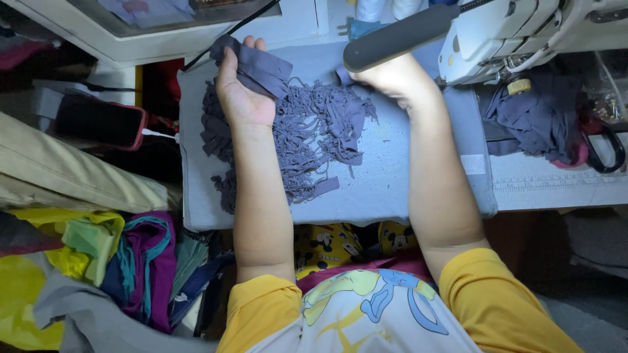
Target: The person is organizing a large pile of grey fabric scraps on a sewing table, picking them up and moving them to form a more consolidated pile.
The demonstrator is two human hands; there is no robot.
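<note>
My left hand (241, 91) grips a small stack of grey-purple fabric strips (256, 65) at the far left of a grey padded board (405, 183). Under and beside that hand lies a loose pile of the same fabric strips (314, 134), tangled and spread over the board's middle. My right hand (392, 78) rests at the pile's far right edge, partly hidden under a dark grey machine arm (399, 36); its fingers pinch a strip end there.
A white sewing machine (510, 33) stands at the far right, with dark cloth (536, 117) and black-handled scissors (605, 150) beside it. A phone in a red case (98, 121) lies to the left. Colourful clothes (98, 261) are heaped at the lower left.
</note>
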